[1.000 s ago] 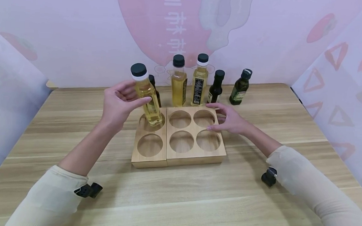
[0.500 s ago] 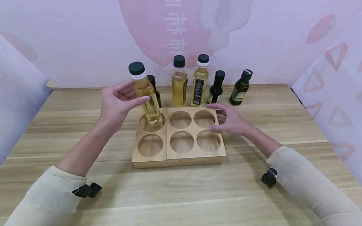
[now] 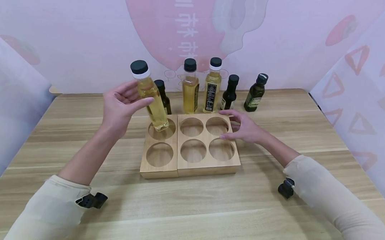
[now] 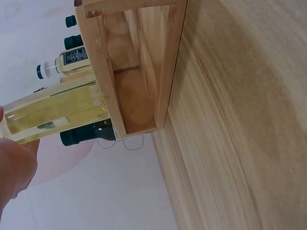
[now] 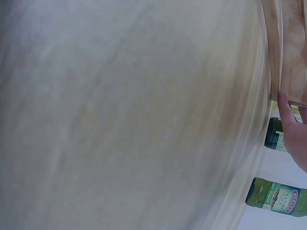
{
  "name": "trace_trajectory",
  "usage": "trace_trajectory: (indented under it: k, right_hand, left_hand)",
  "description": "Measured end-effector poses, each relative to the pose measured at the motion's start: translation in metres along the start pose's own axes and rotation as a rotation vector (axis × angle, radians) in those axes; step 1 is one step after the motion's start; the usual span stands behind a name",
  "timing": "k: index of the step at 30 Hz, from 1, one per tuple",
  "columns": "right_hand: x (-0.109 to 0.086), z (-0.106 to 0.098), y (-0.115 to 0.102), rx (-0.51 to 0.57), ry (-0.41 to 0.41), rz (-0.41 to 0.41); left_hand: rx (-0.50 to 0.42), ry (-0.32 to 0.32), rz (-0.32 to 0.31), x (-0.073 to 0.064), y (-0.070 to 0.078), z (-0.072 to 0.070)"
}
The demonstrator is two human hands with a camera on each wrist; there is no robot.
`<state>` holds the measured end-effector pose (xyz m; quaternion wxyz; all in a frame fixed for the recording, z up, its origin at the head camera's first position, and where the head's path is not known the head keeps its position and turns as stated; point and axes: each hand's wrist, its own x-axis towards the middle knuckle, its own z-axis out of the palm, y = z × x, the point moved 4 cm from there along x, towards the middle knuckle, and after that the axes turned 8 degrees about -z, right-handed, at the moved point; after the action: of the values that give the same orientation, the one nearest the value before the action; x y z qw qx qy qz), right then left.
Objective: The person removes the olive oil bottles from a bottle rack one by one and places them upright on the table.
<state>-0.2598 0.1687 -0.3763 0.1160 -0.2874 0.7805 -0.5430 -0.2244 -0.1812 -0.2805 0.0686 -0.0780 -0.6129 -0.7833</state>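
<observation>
My left hand grips a clear bottle of yellow oil with a black cap and white collar, thumb across its front. The bottle leans, cap toward the left, its base overlapping the back-left hole of a wooden bottle rack in the head view. In the left wrist view the oil bottle reaches the rack's top edge, and the rack's open side shows. My right hand holds the rack's back-right corner, thumb on its right edge; a finger touches the rack in the right wrist view.
Behind the rack stand two more yellow oil bottles, a dark bottle and another dark bottle partly behind the held one. A green olive oil bottle stands back right. A printed backdrop rises behind the table.
My left hand and the oil bottle have shifted left and slightly up, with more lean, uncovering more of the dark bottle behind. The right hand and the rack stay put.
</observation>
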Motion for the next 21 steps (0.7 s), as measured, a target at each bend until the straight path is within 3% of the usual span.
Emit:
trace_trajectory:
  k: [16,21]
  right_hand:
    - [0.001,0.0,0.004,0.006,-0.007,-0.011]
    - [0.001,0.0,0.004,0.008,-0.005,-0.012]
  left_hand:
    - [-0.094,0.081,0.04,0.004,0.005,-0.014]
    - [-0.075,0.122,0.047,0.007,0.007,-0.02]
